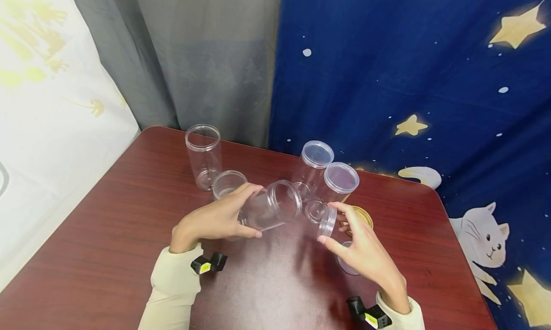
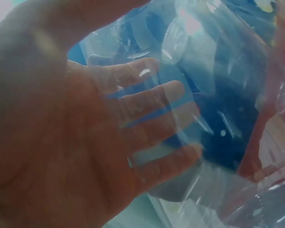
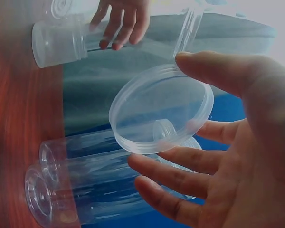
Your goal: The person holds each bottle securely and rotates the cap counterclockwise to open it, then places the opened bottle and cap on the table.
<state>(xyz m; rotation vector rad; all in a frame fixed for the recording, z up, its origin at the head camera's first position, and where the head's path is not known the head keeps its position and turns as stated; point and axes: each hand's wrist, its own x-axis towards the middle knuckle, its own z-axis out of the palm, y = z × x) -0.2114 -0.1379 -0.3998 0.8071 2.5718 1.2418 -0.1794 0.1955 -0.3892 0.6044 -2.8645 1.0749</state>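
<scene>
My left hand [image 1: 219, 220] grips a clear plastic jar [image 1: 262, 213] around its side. The jar is tilted over the table, its open mouth facing right. In the left wrist view the fingers [image 2: 156, 128] show through the clear wall. Between thumb and fingers my right hand [image 1: 368, 246] pinches a clear round lid [image 1: 328, 222] by its rim, held on edge. The lid [image 3: 156, 104] is apart from the jar, a short way right of its mouth. Past the lid stand two capped clear jars, one farther back [image 1: 317, 155] and one nearer [image 1: 341, 179].
A tall open jar [image 1: 203, 153] stands at the back left of the brown table [image 1: 107, 225]. A shorter open container [image 1: 228, 179] is partly behind the left hand. Beside the right hand lie a gold lid [image 1: 364, 216] and a clear lid [image 1: 346, 267]. Curtains [image 1: 366, 81] hang behind.
</scene>
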